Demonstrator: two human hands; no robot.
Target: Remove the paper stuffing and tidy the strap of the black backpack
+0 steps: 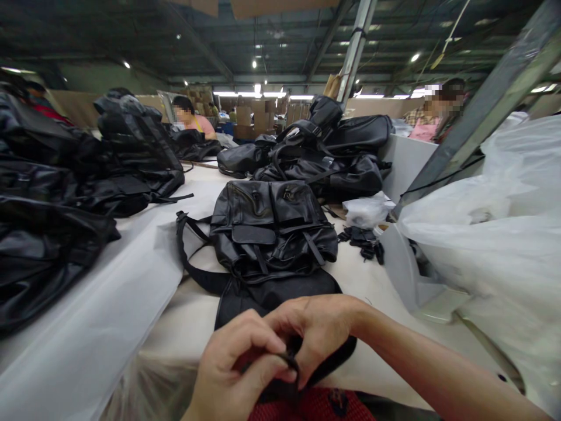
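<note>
A black leather-look backpack (302,234) lies on the white table in front of me, its pockets facing up and its flap (280,287) spread toward me. At the near edge of the flap, my left hand (245,356) pinches a small black strap end between thumb and forefinger. My right hand (315,327) closes on the same dark piece from the other side, with the fingertips of both hands nearly meeting. The hands cover part of the flap, and the exact shape of the held piece is hidden. A shoulder strap (193,266) loops out at the bag's left.
Black bags are heaped at the left (61,175) and behind the backpack (324,152). Small black buckles (366,240) lie right of it, beside a clear plastic bag (368,209). White plastic sacks (491,234) and a slanted metal post (477,105) stand at the right. Other people work farther back.
</note>
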